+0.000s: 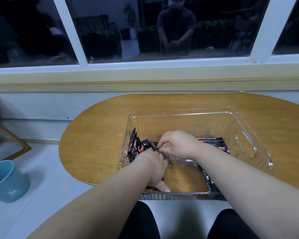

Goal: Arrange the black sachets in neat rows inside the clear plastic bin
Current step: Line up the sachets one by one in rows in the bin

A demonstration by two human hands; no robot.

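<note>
Status: partly done. A short row of sachets stands on edge against the left wall of the bin, which sits on the counter. The right grip pinches one sachet just beside that row. The left grip curls its fingers onto the same sachet. Remaining: loose sachets lie flat along the right side, not yet rowed. The bin's middle floor is bare.

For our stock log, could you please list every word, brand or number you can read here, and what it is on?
No text here is legible.
On the black sachets: red and white print, too blurred to read.
On the clear bin floor: moulded marks, too small to read.
</note>
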